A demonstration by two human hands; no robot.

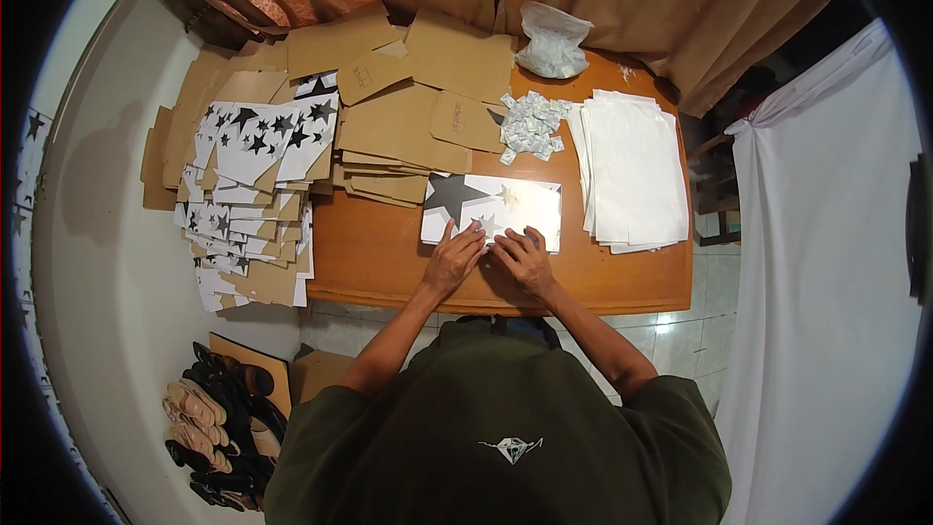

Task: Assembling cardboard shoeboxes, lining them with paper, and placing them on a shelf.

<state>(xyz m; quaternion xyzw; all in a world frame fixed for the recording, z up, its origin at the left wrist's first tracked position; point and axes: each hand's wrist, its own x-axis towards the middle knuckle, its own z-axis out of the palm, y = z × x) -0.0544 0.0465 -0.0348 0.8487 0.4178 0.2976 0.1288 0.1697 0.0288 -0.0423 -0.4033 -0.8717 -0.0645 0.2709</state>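
A flat white box printed with black, grey and gold stars lies on the table in front of me. Over its near left part rests my left hand, fingers apart and fingertips on the printed surface. Close beside it, my right hand touches the near edge with its fingers spread. Both thumbs sit near each other at that edge, partly hidden. Whether the box is one piece or a few stacked layers, I cannot tell.
Brown cardboard pieces and star-printed cardboard pile up on the left. Small white packets lie beyond the box, near a clear plastic bag. White sheets are stacked right on the wooden table. Shoes stand lower left.
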